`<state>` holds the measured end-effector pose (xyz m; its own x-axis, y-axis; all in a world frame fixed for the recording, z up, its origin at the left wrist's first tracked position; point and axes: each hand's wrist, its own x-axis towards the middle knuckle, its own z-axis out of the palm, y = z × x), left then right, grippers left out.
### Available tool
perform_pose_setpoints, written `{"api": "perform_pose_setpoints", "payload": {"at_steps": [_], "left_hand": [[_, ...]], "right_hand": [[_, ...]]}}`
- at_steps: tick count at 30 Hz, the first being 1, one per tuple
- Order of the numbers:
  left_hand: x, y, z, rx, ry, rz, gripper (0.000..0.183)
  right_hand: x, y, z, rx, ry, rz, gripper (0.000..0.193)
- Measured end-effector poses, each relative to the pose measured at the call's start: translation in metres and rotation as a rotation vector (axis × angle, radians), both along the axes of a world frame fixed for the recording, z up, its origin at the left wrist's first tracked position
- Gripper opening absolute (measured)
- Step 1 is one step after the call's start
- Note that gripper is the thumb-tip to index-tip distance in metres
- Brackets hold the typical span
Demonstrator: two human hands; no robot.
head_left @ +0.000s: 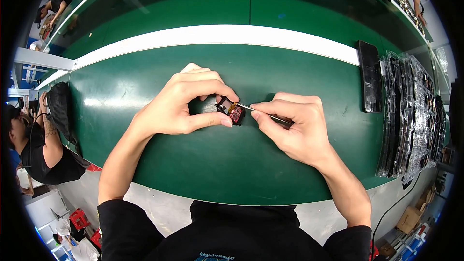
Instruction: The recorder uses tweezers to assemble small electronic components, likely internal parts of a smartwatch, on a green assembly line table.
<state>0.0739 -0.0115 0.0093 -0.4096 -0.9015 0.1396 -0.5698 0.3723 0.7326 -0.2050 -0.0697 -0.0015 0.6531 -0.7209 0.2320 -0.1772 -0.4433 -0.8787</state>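
Observation:
Between the thumb and index finger of my left hand point(191, 99) is a small black-framed electronic module point(235, 114). Its upper side shows a red circuit board and a yellowish strip. My right hand point(299, 123) pinches tweezers or a similar thin metal tool point(266, 113); the exact kind is unclear. The tool points left, and its tip meets the module's upper edge by my left index fingertip. Both hands are just above the green table point(232, 164), near its middle.
On the right, a black phone point(369, 77) lies beside a stack of clear plastic trays point(408, 116) holding dark parts. A white rail point(217, 35) runs along the back. At the left end are a black bag point(60, 108) and a seated person point(43, 147).

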Motion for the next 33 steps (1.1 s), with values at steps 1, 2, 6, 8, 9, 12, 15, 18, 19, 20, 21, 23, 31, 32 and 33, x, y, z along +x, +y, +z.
{"api": "perform_pose_setpoints", "payload": {"at_steps": [1,2,6,8,9,12,15,18,19,20,21,23,31,32,33], "left_hand": [[-0.001,0.000,0.000,0.001,-0.001,0.000,0.042],[-0.001,0.000,0.000,-0.011,0.005,0.002,0.042],[-0.002,-0.003,0.000,-0.058,0.010,-0.020,0.040],[-0.002,-0.001,0.000,-0.060,0.004,-0.025,0.039],[-0.002,-0.001,0.000,-0.063,0.002,-0.026,0.038],[-0.002,0.001,0.000,-0.048,-0.009,-0.011,0.037],[-0.002,0.001,-0.002,-0.057,0.013,-0.014,0.038],[-0.003,-0.002,0.001,-0.080,-0.013,-0.035,0.039],[-0.004,-0.002,0.001,-0.080,-0.015,-0.034,0.039],[-0.006,-0.002,0.001,-0.080,0.007,-0.024,0.036],[-0.007,-0.002,0.001,-0.084,0.028,-0.013,0.033],[-0.005,-0.002,0.001,-0.042,0.028,-0.007,0.038],[-0.001,0.003,0.000,-0.070,0.000,0.051,0.054],[-0.003,0.002,0.000,-0.116,-0.013,0.011,0.051],[-0.003,0.004,-0.002,-0.158,0.003,0.018,0.048]], "right_hand": [[0.000,0.000,0.000,-0.012,-0.005,0.000,0.015],[0.000,0.001,0.000,-0.011,-0.006,-0.001,0.015],[0.001,0.001,-0.002,-0.012,-0.008,-0.014,0.013],[0.001,0.002,-0.002,-0.025,-0.014,-0.017,0.013],[0.001,0.002,-0.002,-0.031,-0.008,-0.017,0.012],[0.001,0.002,-0.002,-0.050,-0.014,-0.020,0.012],[0.000,0.002,-0.002,-0.069,-0.025,-0.016,0.012],[-0.002,0.001,-0.004,-0.086,-0.029,-0.010,0.012],[-0.002,0.001,-0.005,-0.096,-0.031,-0.010,0.013],[-0.002,0.002,-0.005,-0.097,-0.032,-0.010,0.013],[-0.002,0.002,-0.005,-0.093,-0.029,-0.014,0.014],[-0.003,0.002,-0.002,-0.097,-0.027,-0.017,0.014],[-0.001,-0.001,0.011,-0.044,-0.020,-0.087,0.016],[-0.005,-0.001,0.012,-0.048,-0.019,-0.088,0.017],[-0.002,0.001,0.009,-0.050,-0.028,-0.096,0.016]]}}
